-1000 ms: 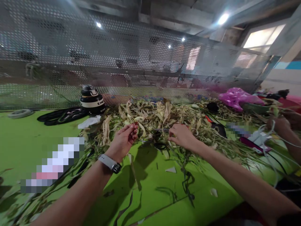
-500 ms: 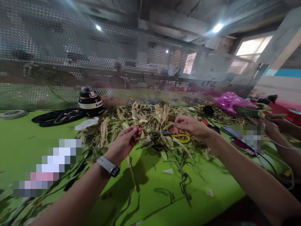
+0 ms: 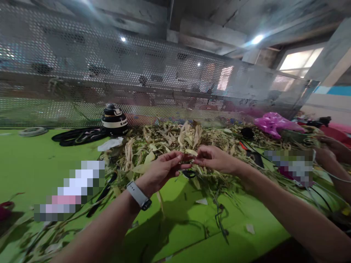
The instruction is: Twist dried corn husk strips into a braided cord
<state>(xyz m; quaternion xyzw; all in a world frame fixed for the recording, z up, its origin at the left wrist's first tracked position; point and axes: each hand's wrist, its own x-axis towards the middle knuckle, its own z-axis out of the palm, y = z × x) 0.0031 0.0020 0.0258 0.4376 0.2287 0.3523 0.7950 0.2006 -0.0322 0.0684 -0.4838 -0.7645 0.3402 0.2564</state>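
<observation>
My left hand (image 3: 164,168) wears a grey watch at the wrist. Its thumb and fingers are pinched on something I cannot make out. Close to its right, my right hand (image 3: 212,159) is also closed at the fingertips, and what lies in them is too small to name. Both hands are over the front of a heap of dried husks (image 3: 164,137). A pale husk leaf (image 3: 144,167) is beside my left hand. Just below the fingertips lies a small black looped thing (image 3: 189,174).
Behind the green table (image 3: 65,151) stands a perforated metal screen (image 3: 123,84). A black bottle (image 3: 114,122) and black coil (image 3: 79,136) sit at the back left. At right are a pink bag (image 3: 274,124) and another person's hands (image 3: 327,155).
My two hands have come together, my right hand moving left and down. The yellow-handled tool seen before beside my right hand no longer shows. The view has shifted slightly left.
</observation>
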